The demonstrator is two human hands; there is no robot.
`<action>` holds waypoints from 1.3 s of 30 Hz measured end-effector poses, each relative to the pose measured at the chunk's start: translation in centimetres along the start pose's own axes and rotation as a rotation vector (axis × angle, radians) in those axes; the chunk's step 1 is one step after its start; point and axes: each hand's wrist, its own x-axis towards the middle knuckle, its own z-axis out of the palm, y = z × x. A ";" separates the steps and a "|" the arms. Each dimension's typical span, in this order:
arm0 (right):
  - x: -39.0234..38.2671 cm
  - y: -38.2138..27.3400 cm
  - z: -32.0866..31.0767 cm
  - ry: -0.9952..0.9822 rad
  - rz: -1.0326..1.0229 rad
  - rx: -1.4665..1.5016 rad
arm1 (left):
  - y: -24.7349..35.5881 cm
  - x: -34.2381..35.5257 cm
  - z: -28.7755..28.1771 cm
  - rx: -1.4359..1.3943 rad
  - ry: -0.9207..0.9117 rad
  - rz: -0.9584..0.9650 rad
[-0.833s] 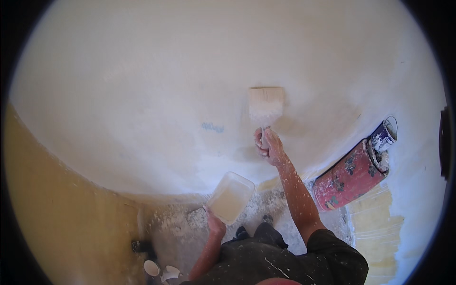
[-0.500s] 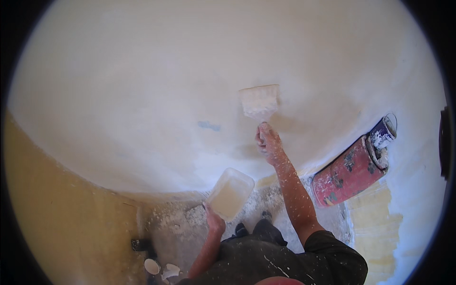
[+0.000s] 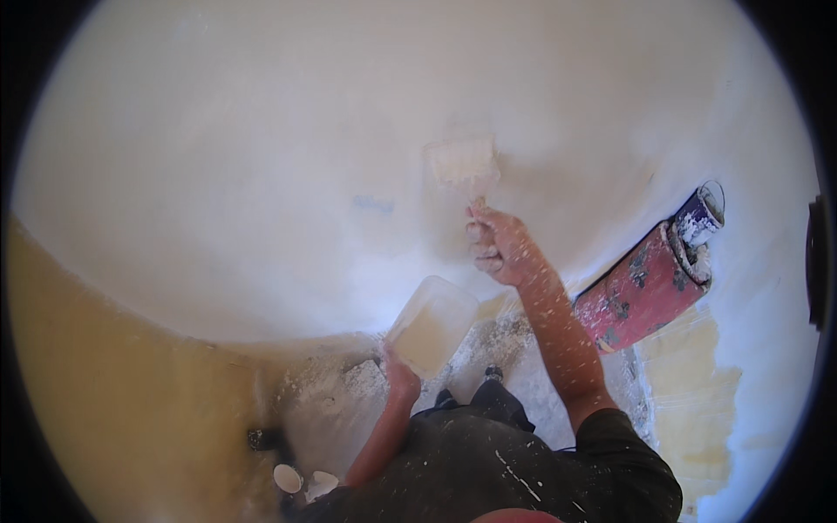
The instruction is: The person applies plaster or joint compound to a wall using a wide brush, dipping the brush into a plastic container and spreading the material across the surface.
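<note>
In my right hand (image 3: 497, 246) is the handle of a wide putty knife (image 3: 463, 160), my fingers closed round it. Cream-white paste coats its broad blade, which lies at the pale wall (image 3: 261, 192); motion blurs it slightly. Lower down and to the left, my left hand (image 3: 401, 376) grips the near left side of a translucent rectangular tub (image 3: 433, 326). Smooth cream-coloured paste lies in the tub, which is tilted. White specks dot my right forearm. A faint bluish patch (image 3: 373, 205) marks the wall left of the knife.
A stained red drum (image 3: 635, 292) stands against the wall at the right, with a dark, paint-smeared bucket (image 3: 698, 218) on top. White splatter covers the floor (image 3: 318, 405). Two pale containers (image 3: 288, 478) sit at the lower left, beside a yellowish wall (image 3: 131, 401).
The putty knife and my right hand have moved slightly up and left along the wall. The tub has risen a little and moved slightly right in my left hand. The whole view has shifted slightly.
</note>
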 end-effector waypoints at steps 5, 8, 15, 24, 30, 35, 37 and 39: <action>-0.6 -5.3 0.0 -0.327 0.264 0.451 | 2.0 -1.1 1.7 -0.111 -0.030 -0.036; -0.4 -7.1 1.5 -0.254 0.176 0.546 | 2.9 -1.9 2.7 -0.051 -0.009 0.038; 1.0 -9.7 1.8 -0.353 0.027 0.620 | 2.4 -1.3 2.8 -0.089 -0.015 0.014; 0.2 -11.4 6.0 -0.209 0.156 0.860 | 2.2 -0.1 2.9 -0.063 -0.049 -0.030; 0.6 -9.4 0.6 -0.267 -0.010 0.207 | 3.3 -0.2 4.6 -0.087 -0.033 -0.023; -3.9 -5.5 0.7 -0.362 0.164 0.279 | 3.8 -0.5 3.9 -0.136 0.014 -0.024; -4.7 -3.1 -1.0 -0.288 0.076 0.223 | 3.4 -0.2 2.8 -0.128 0.007 -0.007; -5.0 -0.3 -2.3 -0.202 0.044 0.178 | 2.8 0.2 0.8 -0.117 0.016 0.019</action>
